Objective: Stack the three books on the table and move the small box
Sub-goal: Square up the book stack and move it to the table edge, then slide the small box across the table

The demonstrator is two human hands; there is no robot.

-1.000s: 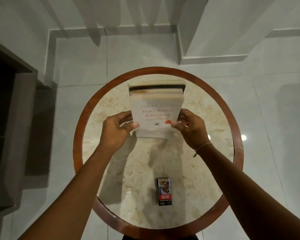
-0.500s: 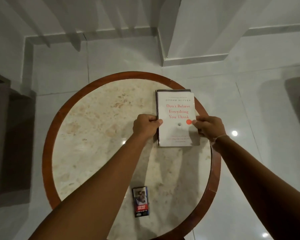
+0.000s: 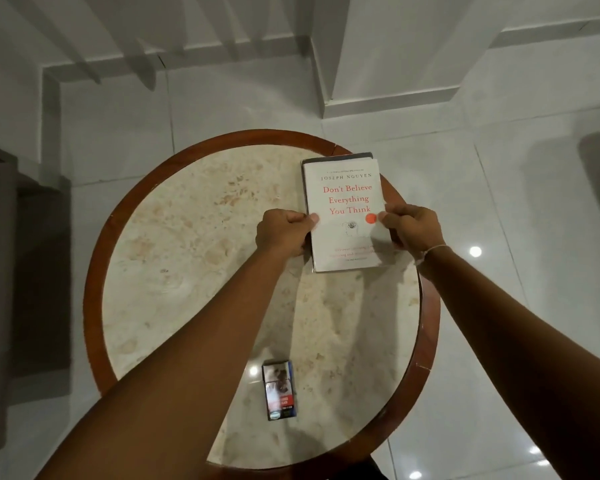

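Observation:
A stack of books (image 3: 345, 188) lies at the right side of the round marble table (image 3: 194, 265). Its top book is white with red title lettering, and a dark cover edge shows beneath it. My left hand (image 3: 283, 232) grips the stack's left edge with the thumb on the cover. My right hand (image 3: 409, 228) grips the right edge the same way. The small box (image 3: 279, 389), a dark pack with a picture and a red band, lies flat near the table's front edge, apart from both hands and under my left forearm's line.
The table has a brown wooden rim (image 3: 94, 258), and the stack reaches close to its right side. White floor tiles (image 3: 499, 202) surround the table. A dark piece of furniture (image 3: 0, 271) stands at the left, and a white wall corner (image 3: 361, 64) lies beyond the table.
The stack was held tilted up above the table's middle a second ago; it now lies flat at the right side, both hands still on its edges. The view has shifted left.

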